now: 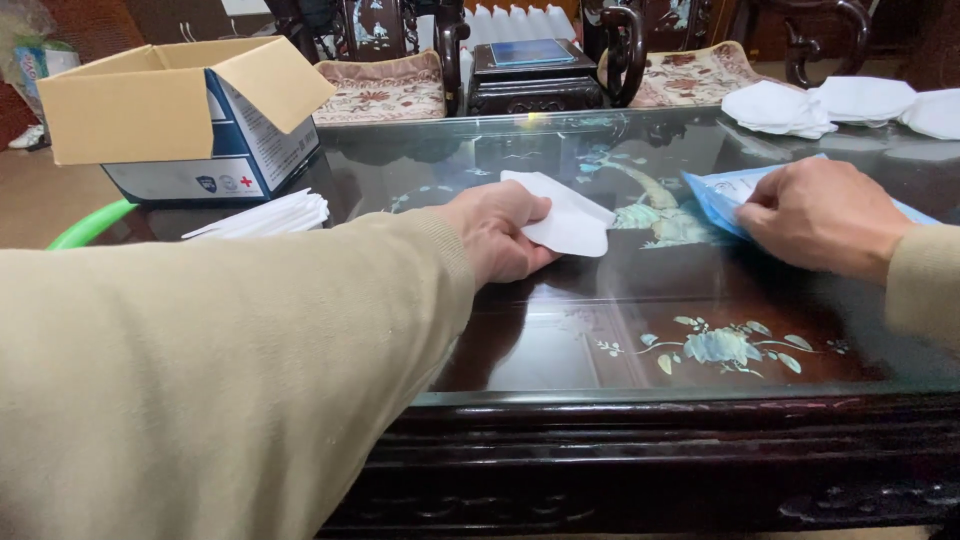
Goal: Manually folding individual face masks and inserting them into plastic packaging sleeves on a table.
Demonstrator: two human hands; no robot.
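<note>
My left hand [498, 232] grips a white folded face mask [565, 214] and holds it just above the glossy dark table [560, 330] near its middle. My right hand [818, 215] rests on a light blue plastic packet [725, 193] at the right and pinches its edge. Both arms wear beige sleeves. The left sleeve fills the lower left of the view.
An open cardboard box [185, 110] stands at the back left, with a stack of white masks [270, 214] beside it. More white masks [830, 104] lie at the back right. Carved dark chairs with patterned cushions [385, 90] stand behind the table. A green curved rim [90, 225] shows at left.
</note>
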